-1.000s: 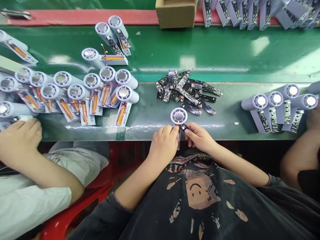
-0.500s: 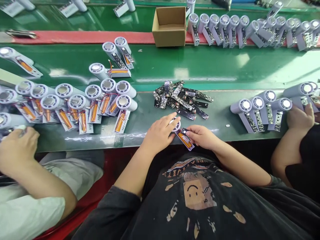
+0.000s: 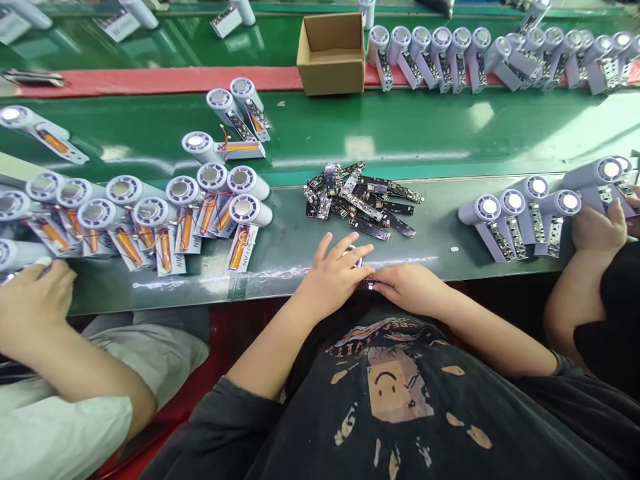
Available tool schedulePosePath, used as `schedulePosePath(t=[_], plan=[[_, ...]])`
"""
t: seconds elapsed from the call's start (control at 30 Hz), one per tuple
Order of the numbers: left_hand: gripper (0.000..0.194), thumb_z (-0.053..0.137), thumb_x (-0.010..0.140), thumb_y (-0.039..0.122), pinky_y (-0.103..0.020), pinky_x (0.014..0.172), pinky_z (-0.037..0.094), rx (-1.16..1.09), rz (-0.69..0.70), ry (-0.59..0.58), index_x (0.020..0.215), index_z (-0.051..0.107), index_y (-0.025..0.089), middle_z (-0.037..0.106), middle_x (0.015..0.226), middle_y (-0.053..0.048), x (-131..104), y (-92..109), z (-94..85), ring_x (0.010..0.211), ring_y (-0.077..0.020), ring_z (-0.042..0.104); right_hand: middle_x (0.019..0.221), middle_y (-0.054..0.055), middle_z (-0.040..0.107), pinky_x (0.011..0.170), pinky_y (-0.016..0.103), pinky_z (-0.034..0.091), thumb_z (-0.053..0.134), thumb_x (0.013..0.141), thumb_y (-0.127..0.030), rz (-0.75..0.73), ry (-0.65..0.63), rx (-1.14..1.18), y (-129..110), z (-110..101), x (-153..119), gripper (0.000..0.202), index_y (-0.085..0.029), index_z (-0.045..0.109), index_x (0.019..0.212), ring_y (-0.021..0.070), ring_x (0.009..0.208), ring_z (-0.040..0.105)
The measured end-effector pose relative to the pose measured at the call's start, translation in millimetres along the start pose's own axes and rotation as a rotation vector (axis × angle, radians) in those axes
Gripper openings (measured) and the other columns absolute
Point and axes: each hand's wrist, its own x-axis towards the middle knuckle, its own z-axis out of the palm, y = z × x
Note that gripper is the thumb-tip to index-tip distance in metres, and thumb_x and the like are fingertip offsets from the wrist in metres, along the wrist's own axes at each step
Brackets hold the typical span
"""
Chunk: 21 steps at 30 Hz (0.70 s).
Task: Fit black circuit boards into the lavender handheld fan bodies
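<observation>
At the bench's front edge, my left hand (image 3: 336, 277) lies over a pale fan unit (image 3: 354, 256), its fingers around the round head and mostly hiding it. My right hand (image 3: 411, 287) is closed on a small dark circuit board (image 3: 369, 285) at the handle of that unit, touching the left fingertips. The handle is largely covered by both hands. Just beyond them is a loose pile of circuit boards (image 3: 367, 207). Fan units with orange batteries (image 3: 243, 248) stand to the left, and units with boards fitted (image 3: 513, 227) stand to the right.
An open cardboard box (image 3: 331, 73) sits on the red strip (image 3: 190, 81), beside a row of fan units (image 3: 443, 60). A co-worker's hand (image 3: 45, 293) is at the far left, another person's hand (image 3: 600, 230) at the far right. A small white piece (image 3: 454, 249) lies on the bench.
My right hand has turned and moved slightly down with the board, closer to my left hand. My left fingers have spread more, and the orange battery in the handle is now hidden.
</observation>
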Motion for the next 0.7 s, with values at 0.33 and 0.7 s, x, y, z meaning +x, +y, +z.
schedulePosePath(t=[0.33, 0.7], plan=[[0.014, 0.057, 0.092, 0.022, -0.061, 0.111, 0.037, 0.049, 0.127, -0.064, 0.088, 0.070, 0.022, 0.070, 0.124, -0.004, 13, -3, -16.9, 0.127, -0.0301, 0.056, 0.097, 0.008, 0.074, 0.064, 0.029, 0.036, 0.046, 0.101, -0.034, 0.028, 0.082, -0.007, 9, 12, -8, 0.026, -0.020, 0.067, 0.104, 0.0222, 0.086, 0.068], [0.019, 0.054, 0.092, 0.019, -0.061, 0.118, 0.019, -0.139, 0.144, -0.410, 0.101, 0.070, 0.026, 0.068, 0.128, -0.002, 32, -9, -20.2, 0.136, -0.0268, 0.046, 0.080, 0.005, 0.071, 0.060, 0.028, 0.029, 0.042, 0.102, -0.036, -0.225, 0.284, -0.253, 22, 25, -11, 0.033, -0.017, 0.069, 0.100, 0.0151, 0.068, 0.063]])
